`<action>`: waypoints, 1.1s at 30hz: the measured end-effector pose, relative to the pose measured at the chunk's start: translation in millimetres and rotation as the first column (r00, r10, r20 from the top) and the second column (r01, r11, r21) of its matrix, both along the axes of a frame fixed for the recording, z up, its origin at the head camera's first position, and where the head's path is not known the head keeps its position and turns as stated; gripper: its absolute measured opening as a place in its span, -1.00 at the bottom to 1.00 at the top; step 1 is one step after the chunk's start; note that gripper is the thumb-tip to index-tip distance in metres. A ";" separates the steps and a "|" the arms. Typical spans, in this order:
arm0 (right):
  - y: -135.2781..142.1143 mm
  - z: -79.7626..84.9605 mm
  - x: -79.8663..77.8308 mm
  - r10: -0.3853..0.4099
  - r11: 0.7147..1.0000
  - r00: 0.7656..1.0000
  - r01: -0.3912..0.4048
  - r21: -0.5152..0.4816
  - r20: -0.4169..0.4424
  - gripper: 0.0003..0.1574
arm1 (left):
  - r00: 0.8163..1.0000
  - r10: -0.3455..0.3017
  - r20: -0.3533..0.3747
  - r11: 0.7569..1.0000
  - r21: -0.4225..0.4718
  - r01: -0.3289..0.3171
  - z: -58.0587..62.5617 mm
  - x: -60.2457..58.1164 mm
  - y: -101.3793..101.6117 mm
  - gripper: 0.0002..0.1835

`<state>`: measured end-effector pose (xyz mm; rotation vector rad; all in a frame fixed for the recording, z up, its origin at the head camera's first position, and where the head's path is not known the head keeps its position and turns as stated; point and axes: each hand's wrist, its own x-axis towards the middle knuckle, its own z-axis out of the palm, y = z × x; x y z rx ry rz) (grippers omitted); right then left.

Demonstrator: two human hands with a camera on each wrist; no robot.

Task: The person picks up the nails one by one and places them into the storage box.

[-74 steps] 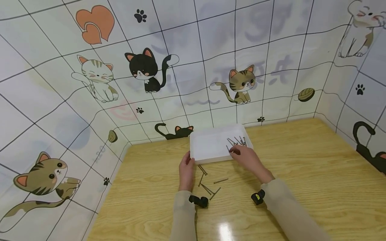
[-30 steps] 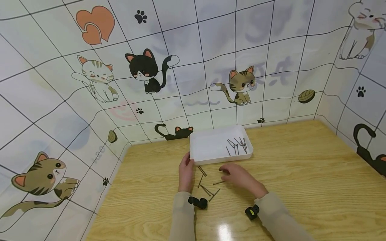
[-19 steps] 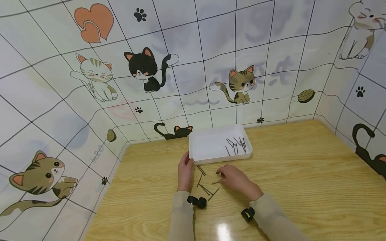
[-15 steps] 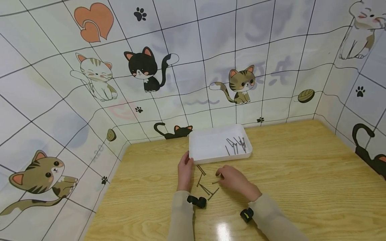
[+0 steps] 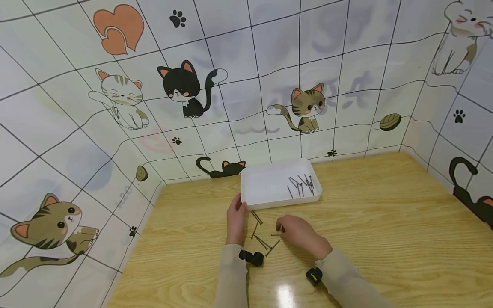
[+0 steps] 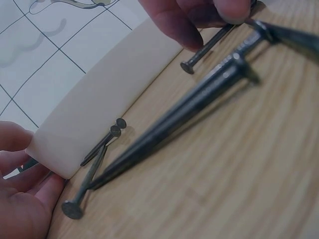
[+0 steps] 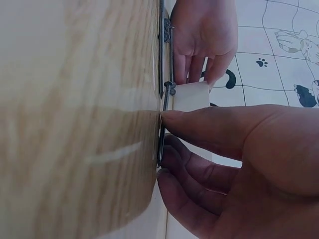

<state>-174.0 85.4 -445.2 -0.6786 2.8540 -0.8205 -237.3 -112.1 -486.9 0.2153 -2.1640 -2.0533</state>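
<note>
My left hand (image 5: 236, 222) holds the near left corner of a shallow white tray (image 5: 263, 184), with the thumb at its front wall and the fingers around its side. Several dark nails (image 5: 301, 186) lie inside the tray, toward its right end. In front of it, my right hand (image 5: 302, 234) is down at the table, thumb and fingers curled about a single nail (image 6: 199, 56); the head of that nail pokes out to the left of the fingertips. Between the hands are more loose nails (image 5: 263, 242), some crossing each other, close to the left wrist.
The wooden table (image 5: 377, 222) carries the tray near its back edge. A fabric wall (image 5: 246, 85) printed with cats and grid lines rises behind and on both sides. Black wrist cameras (image 5: 252, 257) sit on both sleeves.
My right hand has left the tray, come down toward me onto the table, and shifted slightly left onto the single nail. The left hand has stayed at the tray's corner.
</note>
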 end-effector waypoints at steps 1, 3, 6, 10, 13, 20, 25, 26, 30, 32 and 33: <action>-0.2 0.1 0.5 -0.001 1.000 1.000 0.001 0.003 0.000 -0.84 | 1.000 0.000 0.000 1.000 0.001 0.000 0.0 0.1 0.1 -0.55; -0.7 0.9 1.7 -0.002 1.000 1.000 0.002 0.003 -0.002 -0.84 | 1.000 -0.002 -0.003 1.000 0.002 0.002 -0.1 0.4 0.0 -0.54; -1.3 0.4 3.2 0.004 1.000 1.000 -0.004 0.003 -0.011 -0.85 | 1.000 -0.002 -0.002 1.000 0.008 0.002 -0.3 0.8 0.0 -0.54; -2.1 -1.0 3.8 0.008 1.000 1.000 -0.007 0.020 -0.024 -0.85 | 1.000 0.001 -0.001 1.000 0.019 -0.001 -0.5 1.5 -0.4 -0.54; -2.8 -1.4 3.6 -0.005 0.999 1.000 0.005 0.043 -0.014 -0.87 | 1.000 0.001 -0.006 1.000 0.028 -0.001 -0.8 1.8 -0.5 -0.53; -4.1 1.7 4.7 -0.036 0.997 0.997 0.031 0.074 0.062 -0.71 | 1.000 -0.003 -0.016 1.000 0.021 0.003 -1.4 0.8 -0.9 -0.54; -4.1 4.0 6.9 -0.025 0.997 0.999 0.022 0.078 0.040 -0.60 | 1.000 -0.006 -0.009 1.000 0.015 0.007 -1.1 0.6 -0.6 -0.55; -4.1 4.5 7.4 -0.027 0.997 0.999 0.024 0.080 0.033 -0.64 | 1.000 -0.008 -0.010 1.000 0.015 0.008 -0.9 0.6 -0.5 -0.54; -2.9 4.9 8.9 -0.033 0.996 0.999 0.034 0.088 -0.006 -0.83 | 1.000 -0.014 -0.009 1.000 0.013 0.014 0.1 0.8 0.0 -0.54; -2.4 5.5 9.2 -0.032 0.995 0.999 0.034 0.091 -0.025 -0.83 | 1.000 -0.015 -0.009 1.000 0.015 0.015 0.4 0.7 0.2 -0.54; -2.1 5.5 9.3 -0.029 0.995 0.999 0.032 0.092 -0.037 -0.83 | 1.000 -0.016 -0.009 1.000 0.016 0.016 0.4 0.6 0.3 -0.54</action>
